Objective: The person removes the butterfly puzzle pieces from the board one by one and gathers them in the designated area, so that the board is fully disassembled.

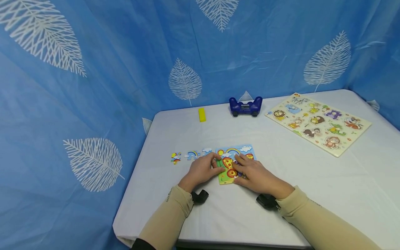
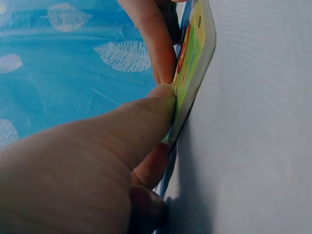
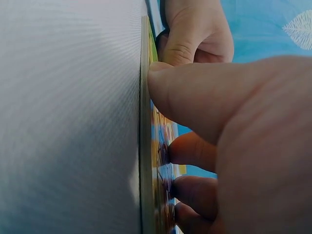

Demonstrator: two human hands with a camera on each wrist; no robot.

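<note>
A small jigsaw puzzle board with a bright butterfly and rainbow picture lies on the white table between both hands. At its left edge, my left hand holds the board. In the left wrist view the thumb lies on the board's face, with other fingers at its edge. My right hand rests over the board's right part, hiding some of the picture. Its spread fingertips touch the face in the right wrist view. Loose puzzle pieces lie to the left: one yellow and red, one with a rainbow, one with a cloud.
A yellow block and a dark blue game controller stand near the table's back edge. At the back right lies a large animal puzzle board. A blue leaf-patterned curtain hangs behind and left of the table.
</note>
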